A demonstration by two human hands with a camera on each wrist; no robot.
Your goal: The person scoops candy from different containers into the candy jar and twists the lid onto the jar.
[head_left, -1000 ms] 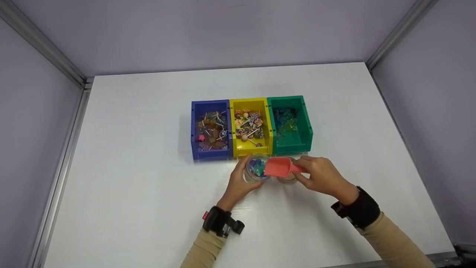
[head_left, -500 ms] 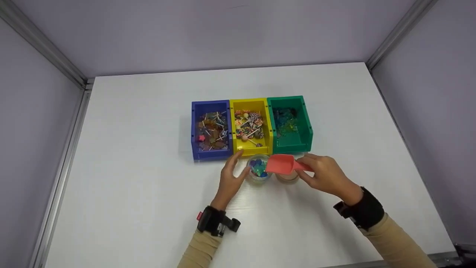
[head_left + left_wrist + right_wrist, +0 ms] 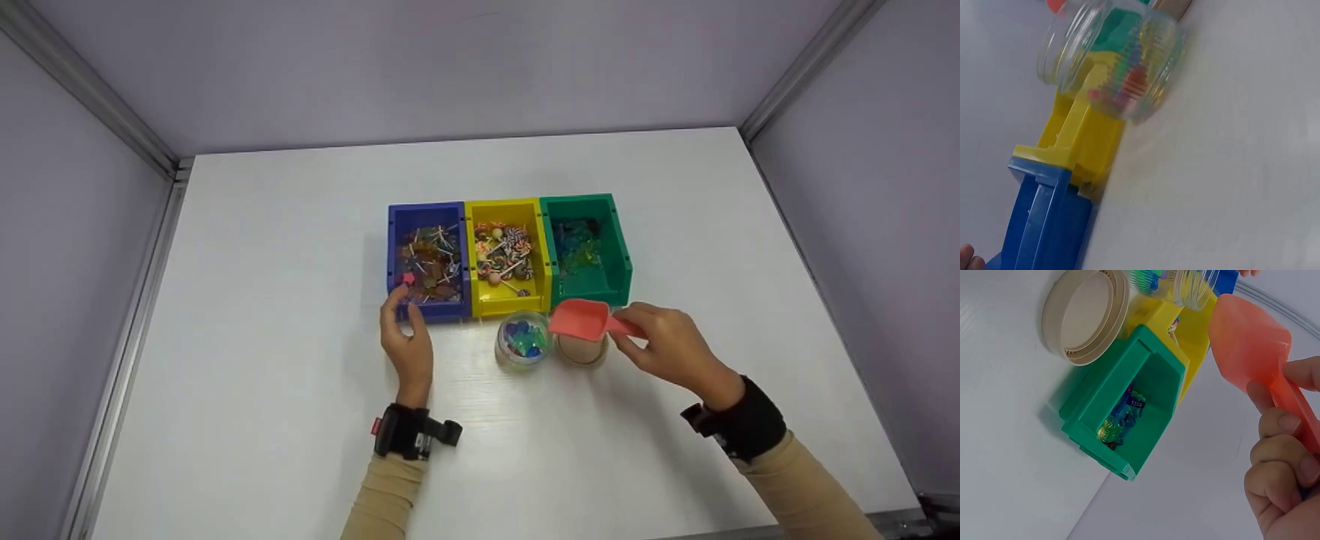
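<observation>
My right hand pinches the handle of a red scoop, which hovers empty over a beige lid lying on the table. The wrist view shows the scoop above the green bin. A clear glass jar with coloured candies stands left of the lid, in front of the yellow bin. My left hand lies relaxed at the front left corner of the blue bin, holding nothing. In the left wrist view the jar stands apart from that hand.
Three bins stand side by side mid-table: the blue and yellow ones hold lollipops, and the green bin holds wrapped candies. The white table is walled by grey panels at the back and both sides.
My left hand let go of the jar and moved left to the blue bin's front corner. My right hand lifted the scoop back from the jar to above the lid.
</observation>
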